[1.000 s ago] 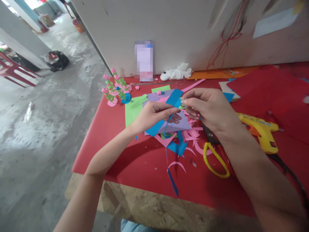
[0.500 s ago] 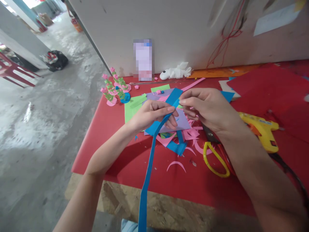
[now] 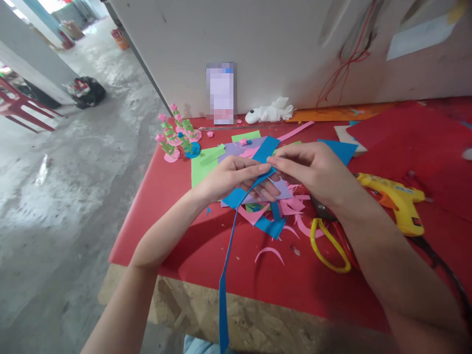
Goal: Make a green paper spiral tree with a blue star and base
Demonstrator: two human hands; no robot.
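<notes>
A long blue paper strip (image 3: 231,237) runs from my fingers down past the table's front edge, its lower part twisted. My left hand (image 3: 236,177) pinches the strip near its upper end between thumb and fingers. Close beside it, my right hand (image 3: 306,164) grips the tip of the same strip with thumb and forefinger. Under both hands lie a wider blue paper piece (image 3: 266,147), purple paper (image 3: 230,150) and green paper (image 3: 201,172). Pink paper scraps (image 3: 293,204) are scattered just in front. The exact fold at the strip's tip is hidden by my fingers.
Yellow-handled scissors (image 3: 330,246) and a yellow glue gun (image 3: 396,199) lie at the right on the red table covering (image 3: 236,265). Small paper flowers (image 3: 173,132) stand back left. A blurred-out phone-shaped object (image 3: 221,93) leans on the wall beside a white tissue bundle (image 3: 271,110).
My right hand has come slightly down and left, so its fingertips meet my left thumb at the strip's end. The hanging strip has turned more edge-on.
</notes>
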